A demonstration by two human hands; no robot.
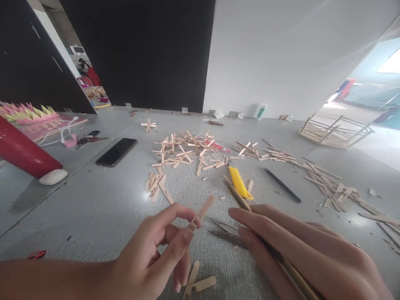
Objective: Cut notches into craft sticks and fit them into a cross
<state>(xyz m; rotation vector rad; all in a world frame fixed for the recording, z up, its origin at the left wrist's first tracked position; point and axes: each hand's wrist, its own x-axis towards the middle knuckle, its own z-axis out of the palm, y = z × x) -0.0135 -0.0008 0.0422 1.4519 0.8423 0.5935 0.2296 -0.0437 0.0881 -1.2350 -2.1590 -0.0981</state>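
Observation:
Left of centre, my left hand (165, 246) pinches a short piece of wooden craft stick (204, 208) between thumb and fingertips. The stick has a rounded upper end. My right hand (300, 246) is closed round small pointed metal snips (226, 231), whose two blades are apart and aim at the held stick without touching it. A brownish rod-like tool (240, 199) also runs under the right fingers; its kind cannot be made out. Cut stick pieces (200, 281) lie on the grey table below the hands. Just beyond the right fingertips rests a yellow utility knife (239, 183).
A pile of crossed stick pieces (184, 150) covers the middle of the table (125, 216). More sticks (331, 183) lie at the right, near a black pen-like tool (283, 185). At the left are a phone (117, 152) and a red cylinder (28, 150). A stick frame (337, 131) stands far right.

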